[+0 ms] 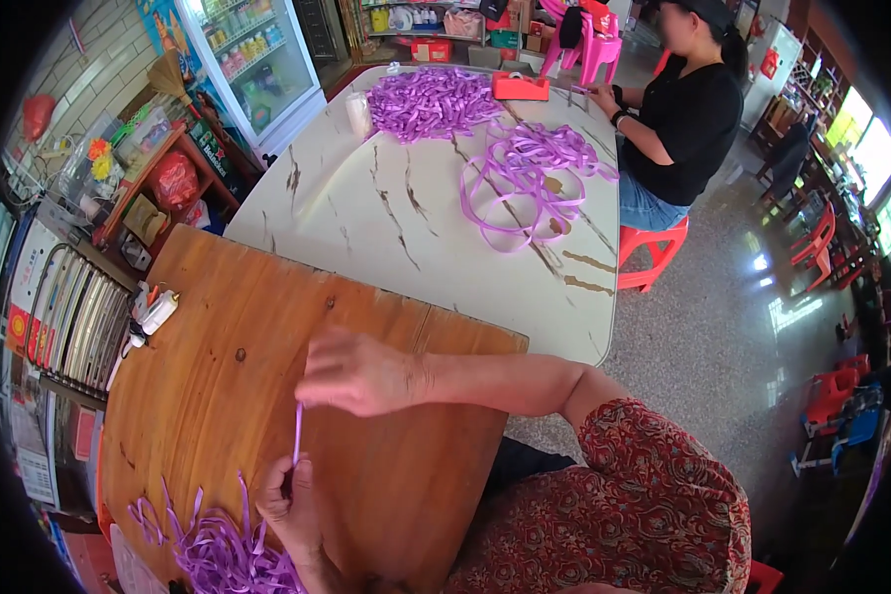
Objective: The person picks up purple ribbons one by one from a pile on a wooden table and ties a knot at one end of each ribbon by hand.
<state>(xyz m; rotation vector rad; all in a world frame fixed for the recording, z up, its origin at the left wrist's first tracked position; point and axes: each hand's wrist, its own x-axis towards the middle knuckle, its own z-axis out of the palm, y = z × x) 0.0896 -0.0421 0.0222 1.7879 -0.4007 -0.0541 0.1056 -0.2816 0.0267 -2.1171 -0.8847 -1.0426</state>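
Purple ribbon (298,434), lower left-centre of frame: likely light, limp, slick; pinch near ends. Left grip (292,513), right grip (354,374) pinching it.

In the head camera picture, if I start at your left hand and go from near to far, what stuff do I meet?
Left hand → thin purple ribbon → right hand → loose purple ribbon loops → red tape dispenser.

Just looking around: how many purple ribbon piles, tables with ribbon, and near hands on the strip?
Ribbon piles: 3 (dense pile, loose pile, near pile)
Tables: 2 (wooden table, white table)
Hands on purple strip: 2 (left hand, right hand)
Total: 7
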